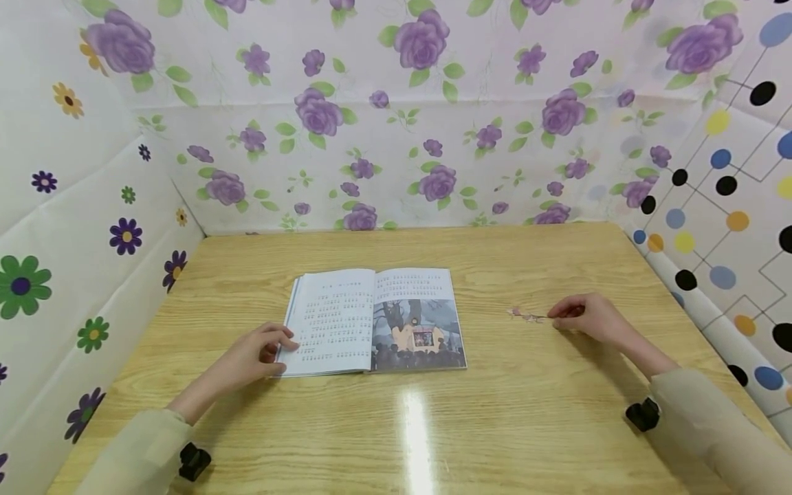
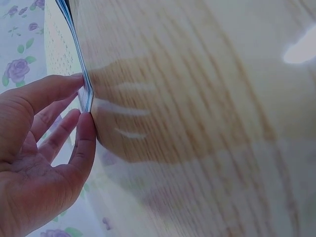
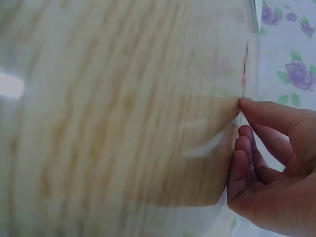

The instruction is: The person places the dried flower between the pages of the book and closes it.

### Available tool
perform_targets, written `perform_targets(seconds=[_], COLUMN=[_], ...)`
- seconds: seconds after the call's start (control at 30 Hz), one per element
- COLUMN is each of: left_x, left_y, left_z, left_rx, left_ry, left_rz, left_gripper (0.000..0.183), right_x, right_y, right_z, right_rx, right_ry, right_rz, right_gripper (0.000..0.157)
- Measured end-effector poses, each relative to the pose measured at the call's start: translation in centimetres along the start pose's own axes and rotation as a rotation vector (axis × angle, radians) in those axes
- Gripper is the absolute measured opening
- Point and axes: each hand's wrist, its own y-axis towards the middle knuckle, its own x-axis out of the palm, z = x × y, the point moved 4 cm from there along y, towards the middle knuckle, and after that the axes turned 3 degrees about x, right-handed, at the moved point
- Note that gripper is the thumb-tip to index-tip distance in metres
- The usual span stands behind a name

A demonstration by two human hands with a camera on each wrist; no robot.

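An open book lies on the table, text on its left page and a picture of a stage and dark trees on its right. My left hand holds the book's lower left corner, fingers over the page and thumb at the edge; the left wrist view shows this hand at the stacked page edges. Off to the right, my right hand pinches the end of a thin dark stem with pink blossoms. Its blossom end points left, towards the book. In the right wrist view, the stem extends past the fingertips.
The wooden table reaches back to a purple-flowered cloth wall. Cloth walls also stand at left and right. Black wrist cameras sit at the left cuff and right cuff.
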Motion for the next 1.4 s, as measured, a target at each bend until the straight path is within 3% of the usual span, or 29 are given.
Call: perform_targets(seconds=[0.8, 1.23, 1.4], left_x=[0.26, 0.08, 0.01], left_y=[0.21, 0.29, 0.21], left_z=[-0.54, -0.23, -0.32], left_rx=[-0.013, -0.009, -0.011], left_ry=[-0.010, -0.008, -0.003], left_rz=[-0.015, -0.012, -0.014], left_gripper=[0.024, 0.024, 0.024], right_x=[-0.15, 0.19, 0.50], right_y=[0.10, 0.25, 0.52], right_z=[0.15, 0.18, -0.22], right_rx=[0.052, -0.024, -0.025], right_ry=[-0.029, -0.039, -0.033], right_rz=[0.027, 0.057, -0.007], right_gripper=[0.017, 0.011, 0.011])
